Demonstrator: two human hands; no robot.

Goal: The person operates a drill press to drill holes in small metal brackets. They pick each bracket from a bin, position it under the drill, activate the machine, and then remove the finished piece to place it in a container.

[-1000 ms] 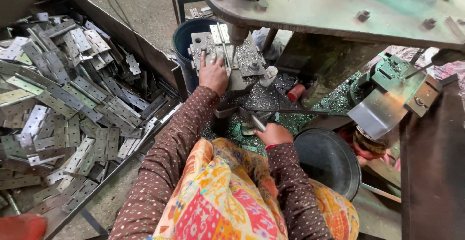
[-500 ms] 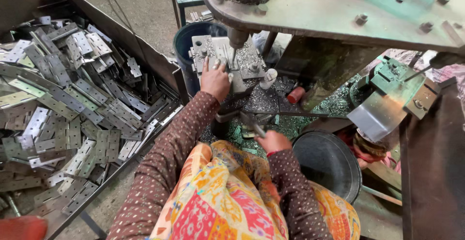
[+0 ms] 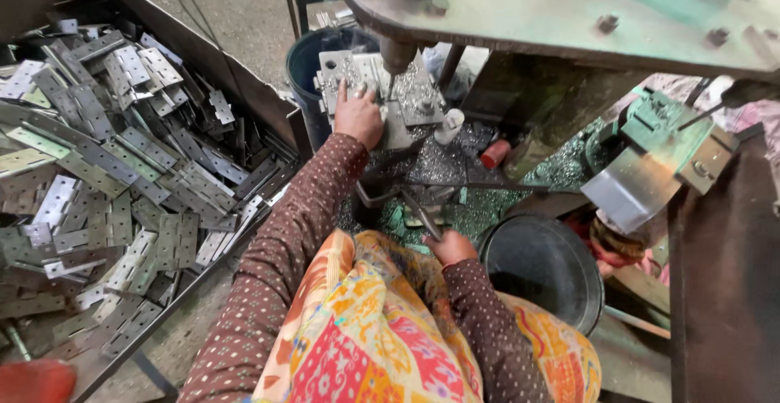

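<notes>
I see grey perforated metal plate (image 3: 357, 74) at upper centre, flat on press bed under ram (image 3: 400, 52). Left hand (image 3: 357, 114) presses it, fingers spread flat, gripping nothing. Right hand (image 3: 449, 247), centre frame, clenched around dark lever handle (image 3: 418, 212). Heap of hinge blanks (image 3: 106, 184) fills left side.

The left arm, in a brown dotted sleeve, stretches forward and up, nearly straight. The left hand (image 3: 357, 114) lies palm down at the far end of the reach, fingers (image 3: 342, 92) pointing away and pressed flat. The right arm is bent sharply and kept close to the body. The right hand (image 3: 452, 248) is curled into a closed grip, knuckles up, near the lap.
</notes>
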